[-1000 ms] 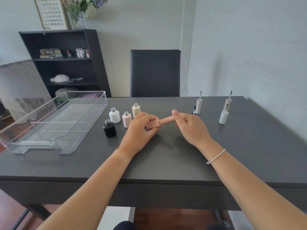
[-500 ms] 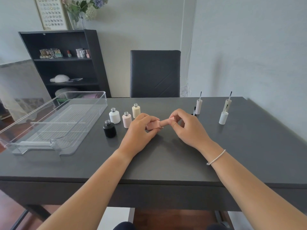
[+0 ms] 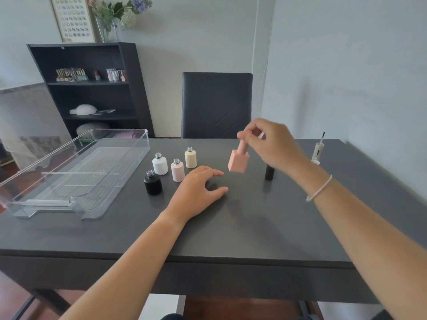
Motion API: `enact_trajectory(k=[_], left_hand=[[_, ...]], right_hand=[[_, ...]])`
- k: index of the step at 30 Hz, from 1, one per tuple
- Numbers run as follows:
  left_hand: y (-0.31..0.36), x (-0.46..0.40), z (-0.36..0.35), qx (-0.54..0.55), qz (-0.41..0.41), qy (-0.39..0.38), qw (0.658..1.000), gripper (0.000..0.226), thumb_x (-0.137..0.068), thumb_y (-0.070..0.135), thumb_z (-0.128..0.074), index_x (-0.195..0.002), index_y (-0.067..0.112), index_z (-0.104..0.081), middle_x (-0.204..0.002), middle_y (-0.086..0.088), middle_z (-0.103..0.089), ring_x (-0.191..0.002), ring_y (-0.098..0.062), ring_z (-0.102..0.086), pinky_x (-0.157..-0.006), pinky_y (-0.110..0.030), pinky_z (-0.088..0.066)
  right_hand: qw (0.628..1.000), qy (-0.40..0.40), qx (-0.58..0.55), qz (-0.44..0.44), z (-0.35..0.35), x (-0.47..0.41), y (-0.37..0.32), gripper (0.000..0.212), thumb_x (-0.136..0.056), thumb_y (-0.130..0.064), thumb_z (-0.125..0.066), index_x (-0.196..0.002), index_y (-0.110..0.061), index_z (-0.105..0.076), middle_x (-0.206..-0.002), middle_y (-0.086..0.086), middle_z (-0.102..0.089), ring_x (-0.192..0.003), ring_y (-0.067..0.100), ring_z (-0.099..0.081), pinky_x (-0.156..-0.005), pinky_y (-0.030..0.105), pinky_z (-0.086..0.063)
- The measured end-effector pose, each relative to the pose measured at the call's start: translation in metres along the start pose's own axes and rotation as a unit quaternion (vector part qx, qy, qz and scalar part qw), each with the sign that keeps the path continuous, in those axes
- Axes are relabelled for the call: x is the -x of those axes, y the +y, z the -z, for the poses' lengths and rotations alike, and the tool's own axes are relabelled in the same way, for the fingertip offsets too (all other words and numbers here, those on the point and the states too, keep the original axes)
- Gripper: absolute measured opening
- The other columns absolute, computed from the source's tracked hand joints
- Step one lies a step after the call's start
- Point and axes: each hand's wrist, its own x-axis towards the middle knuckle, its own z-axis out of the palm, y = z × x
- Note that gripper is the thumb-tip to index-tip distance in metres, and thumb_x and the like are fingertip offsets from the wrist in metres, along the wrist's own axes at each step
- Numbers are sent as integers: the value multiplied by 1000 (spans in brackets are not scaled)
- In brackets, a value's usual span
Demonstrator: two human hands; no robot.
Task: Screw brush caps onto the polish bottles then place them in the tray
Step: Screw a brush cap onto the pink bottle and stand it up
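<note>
Pink bottle (image 3: 239, 162) hangs from right hand (image 3: 272, 144), above left hand (image 3: 198, 192)

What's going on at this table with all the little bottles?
A person is capping nail polish bottles. The right hand holds a pink square bottle by its screwed-on cap, lifted above the table. The left hand rests open on the tabletop. Four round bottles, black, white, pale pink and cream, stand uncapped beside the clear tray, which has no bottles in it yet.
</note>
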Motion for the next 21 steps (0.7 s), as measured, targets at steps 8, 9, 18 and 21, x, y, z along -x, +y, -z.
enact_trajectory(k=[8,9,18,21], left_hand=[[-3,-3,-3,-70,-1,-33,997,34,-80,42,-63,-108,23,-67,-122,5,-60,-112,-10,-50,-88,-15,-31],[-3,-3,-3,-69,-1,-32,997,34,-80,42,-63,-108,23,-67,-122,5,-60,-112,-10,-50,-88,-14,-30],[-6,-4,-2,-69,1,-35,997,33,-80,43,-62,-107,23,-68,-121,5,-61,-111,-12,-50,-93,-20,-36],[-7,-5,-2,-69,1,-36,997,33,-80,43,-62,-106,24,-68,-120,6,-61,-110,-11,-50,-92,-20,-36]], right_hand=[[985,-82,144,-56,2,-78,0,24,-86,-34,-59,-83,-11,-65,-71,-10,-52,-66,13,-48,-56,26,-33],[980,-92,167,-63,-3,-83,2,25,-86,-34,-58,-83,-10,-65,-76,-7,-56,-69,17,-52,-60,27,-35],[953,-112,269,-87,-37,-106,23,27,-86,-35,-59,-92,-9,-66,-89,9,-65,-75,25,-57,-64,31,-39],[951,-106,274,-98,-39,-109,29,28,-86,-35,-58,-92,-9,-66,-83,7,-61,-73,25,-55,-63,31,-39]])
